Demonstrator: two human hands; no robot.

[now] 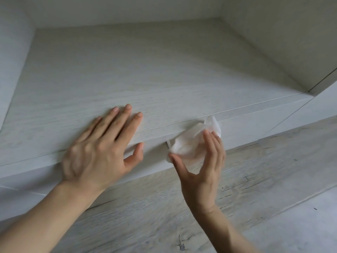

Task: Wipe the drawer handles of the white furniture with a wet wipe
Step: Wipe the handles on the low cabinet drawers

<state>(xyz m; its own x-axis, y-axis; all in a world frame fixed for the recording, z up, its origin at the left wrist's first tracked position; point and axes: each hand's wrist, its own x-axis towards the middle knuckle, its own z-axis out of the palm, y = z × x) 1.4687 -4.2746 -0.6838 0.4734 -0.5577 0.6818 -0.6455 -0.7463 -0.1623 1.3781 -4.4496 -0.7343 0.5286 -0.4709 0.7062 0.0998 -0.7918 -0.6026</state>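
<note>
In the head view, our left hand (98,148) lies flat and open on the top of the white furniture (145,70), fingers straight, thumb hooked over the front edge. Our right hand (200,170) pinches the crumpled wet wipe (189,143) between thumb and fingers, pressed over the drawer handle (168,143) on the top drawer front (246,123). Only the handle's left end peeks out from under the wipe.

We judge the wiping to be under way on this one handle. No other handle is in view, so we cannot tell what is done or left elsewhere.

A thin gap runs just above the wipe, between the top and the drawer. A seam to the right marks the next front. Rightward the stroke has open room along the front, above the wood-look floor (255,179). Leftward our own thumb sits near.
</note>
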